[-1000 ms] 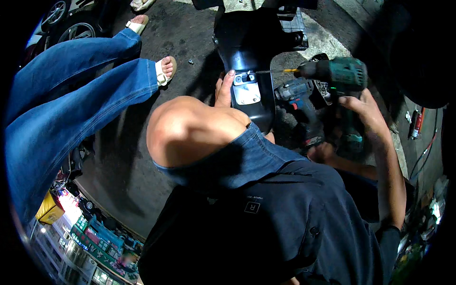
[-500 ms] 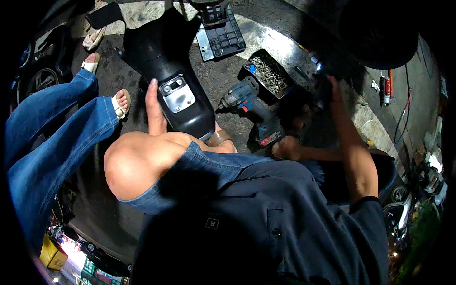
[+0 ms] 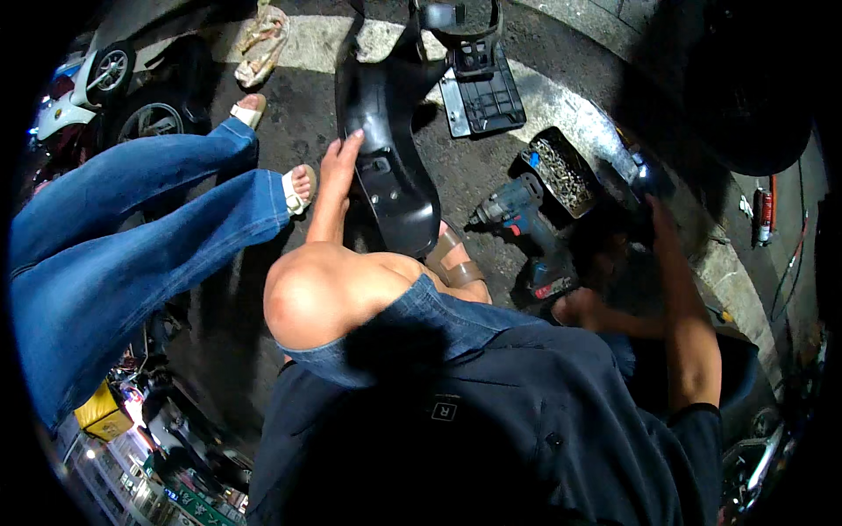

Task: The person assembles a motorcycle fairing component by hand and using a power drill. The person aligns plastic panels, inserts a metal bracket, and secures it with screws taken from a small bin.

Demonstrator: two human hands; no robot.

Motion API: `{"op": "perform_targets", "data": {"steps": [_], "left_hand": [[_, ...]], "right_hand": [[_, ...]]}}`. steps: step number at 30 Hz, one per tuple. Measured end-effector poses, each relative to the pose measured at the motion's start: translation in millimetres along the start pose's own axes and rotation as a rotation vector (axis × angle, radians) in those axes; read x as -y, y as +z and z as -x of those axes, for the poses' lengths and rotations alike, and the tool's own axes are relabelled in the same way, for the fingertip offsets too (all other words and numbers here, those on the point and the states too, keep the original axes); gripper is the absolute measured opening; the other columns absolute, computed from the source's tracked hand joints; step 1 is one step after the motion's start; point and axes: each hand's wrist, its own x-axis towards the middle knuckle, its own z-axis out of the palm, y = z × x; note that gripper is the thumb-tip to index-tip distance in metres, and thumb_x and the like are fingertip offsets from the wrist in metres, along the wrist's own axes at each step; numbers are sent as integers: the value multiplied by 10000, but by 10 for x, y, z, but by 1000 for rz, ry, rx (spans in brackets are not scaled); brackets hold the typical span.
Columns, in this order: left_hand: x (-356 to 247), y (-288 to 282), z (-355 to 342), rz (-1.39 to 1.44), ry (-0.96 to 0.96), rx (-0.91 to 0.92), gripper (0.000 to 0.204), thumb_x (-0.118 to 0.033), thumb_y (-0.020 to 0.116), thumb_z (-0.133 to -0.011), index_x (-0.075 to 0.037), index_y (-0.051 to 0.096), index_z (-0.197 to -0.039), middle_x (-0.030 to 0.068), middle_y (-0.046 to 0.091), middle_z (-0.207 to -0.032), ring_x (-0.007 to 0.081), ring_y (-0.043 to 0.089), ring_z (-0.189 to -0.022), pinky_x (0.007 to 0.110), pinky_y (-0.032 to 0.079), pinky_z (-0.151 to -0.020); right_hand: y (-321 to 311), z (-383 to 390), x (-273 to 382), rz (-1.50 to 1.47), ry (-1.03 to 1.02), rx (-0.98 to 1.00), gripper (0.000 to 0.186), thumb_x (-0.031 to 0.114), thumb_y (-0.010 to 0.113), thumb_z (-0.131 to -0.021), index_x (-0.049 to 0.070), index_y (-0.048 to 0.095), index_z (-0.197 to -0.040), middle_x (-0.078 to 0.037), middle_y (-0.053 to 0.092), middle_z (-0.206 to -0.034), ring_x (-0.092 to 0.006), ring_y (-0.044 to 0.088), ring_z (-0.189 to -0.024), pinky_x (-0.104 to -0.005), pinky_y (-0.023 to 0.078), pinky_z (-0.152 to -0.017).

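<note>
A long black moulded plastic panel [image 3: 415, 197], shaped like a scooter fender, lies in front of my bent leg. My left hand [image 3: 340, 167] grips its left edge, fingers along the upper side. Farther right, my right hand [image 3: 656, 210] reaches into deep shadow beside a small bright light [image 3: 643, 169]; its fingers and anything in them are too dark to make out. Between the hands, a cordless impact driver [image 3: 517, 215] lies on the ground, its nose toward the panel. Beyond the driver is a black tray of small screws and bolts [image 3: 564, 173].
A ribbed black plastic piece [image 3: 491, 92] lies at the back, with a crumpled cloth [image 3: 261, 44] to its left. At left stands a person in jeans [image 3: 175, 210] and sandals. A red spray can [image 3: 765, 216] stands at far right. Motorbike wheels [image 3: 149, 123] are behind the person.
The panel has tilted under my left hand, and its bright metal patch no longer shines. The whole view has shifted, so ground things appear farther right. My right hand remains in the shadow.
</note>
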Motion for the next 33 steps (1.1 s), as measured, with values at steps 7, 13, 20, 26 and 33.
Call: {"op": "perform_targets", "data": {"steps": [7,13,20,26,33], "left_hand": [[47,-365,187,-564,96,-279,915,-678,579,-801,10,427,-1385,291,544,-1266,374,518,-1203,391,371,-1023],[88,-307,333,-403,179,-265,827,-561,654,-823,29,447,-1365,261,543,-1279,343,520,-1193,383,376,-1019],[-207,-334,686,-540,398,-510,722,-498,713,-784,-71,498,-1324,218,578,-1216,382,528,-1157,431,384,-1001],[-400,-424,711,-931,582,-699,716,-481,765,-720,-128,520,-1292,164,591,-1101,360,536,-1061,468,400,-937],[-693,-504,753,-951,713,-709,727,-386,802,-681,-116,500,-1285,137,556,-1112,325,500,-1084,479,389,-944]], "right_hand": [[393,331,928,13,365,-40,478,415,617,-872,34,640,-1160,-82,635,-1088,-215,583,-977,-359,441,-890],[237,275,438,489,57,121,640,479,601,-866,-30,548,-1251,-148,611,-1179,-244,571,-1049,-394,433,-918],[395,143,314,90,353,13,635,419,652,-850,-33,530,-1278,-124,611,-1177,-237,573,-1036,-368,430,-932],[574,207,627,155,88,-96,733,482,665,-819,-56,514,-1294,-176,604,-1213,-285,585,-1080,-386,434,-950],[573,417,1154,258,215,-35,788,474,668,-817,-49,441,-1360,-222,538,-1316,-328,533,-1190,-402,397,-1001]]}}
